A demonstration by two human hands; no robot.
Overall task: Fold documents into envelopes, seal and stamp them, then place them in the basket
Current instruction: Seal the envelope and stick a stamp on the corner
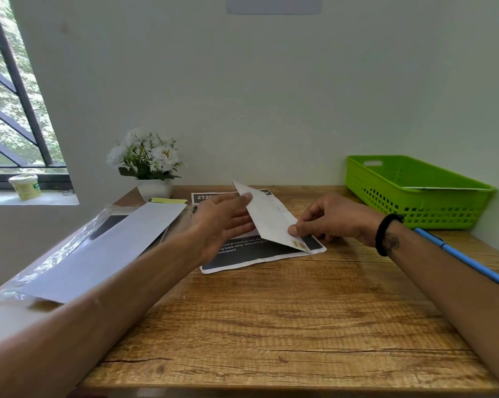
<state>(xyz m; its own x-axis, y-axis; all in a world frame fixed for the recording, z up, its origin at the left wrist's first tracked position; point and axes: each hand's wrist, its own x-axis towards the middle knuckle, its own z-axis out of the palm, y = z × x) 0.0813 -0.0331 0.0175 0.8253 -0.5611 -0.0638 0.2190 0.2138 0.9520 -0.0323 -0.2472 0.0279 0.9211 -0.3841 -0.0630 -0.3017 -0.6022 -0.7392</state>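
Note:
A white envelope (267,216) with a stamp at its lower corner is held tilted above a printed black-and-white sheet (259,254) lying on the wooden table. My right hand (333,218) pinches the envelope's lower right corner between thumb and fingers. My left hand (224,222) is beside the envelope's left edge, fingers straight and touching it near the top. The green basket (414,193) stands at the back right with a white envelope inside.
A stack of white envelopes in clear wrap (107,248) lies at the left. A white flower pot (153,168) stands at the back, a yellow note pad (168,201) beside it. A blue pen (463,258) lies at the right edge. A jar (24,186) sits on the window sill.

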